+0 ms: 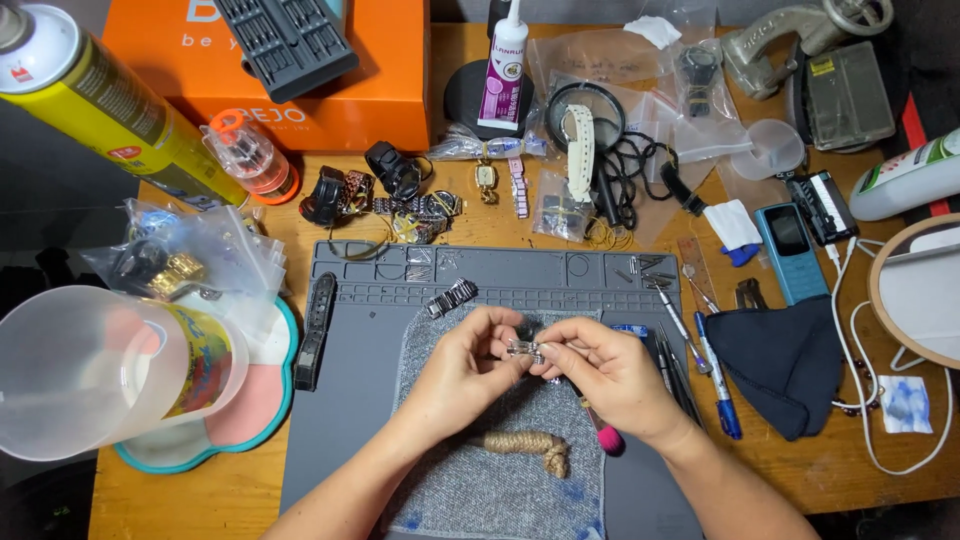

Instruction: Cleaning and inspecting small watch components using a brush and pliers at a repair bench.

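While both hands meet over the grey cloth (500, 490) on the grey work mat (340, 420) near the desk's front edge, a small silvery metal piece (524, 349) is pinched between them — its long axis runs left to right. Left hand (462, 365): grip pressed onto the piece's left end. Right hand (605, 368): fingertips closed on its right end, equally near; a pink-tipped tool (607, 438) sticks out beneath it. Packages: orange box (385, 90), back edge, white lettering; yellow spray can (110, 105), back left corner, lying slantwise; white glue bottle (504, 70) with purple label, back centre; clear plastic bags (195, 255), left side.
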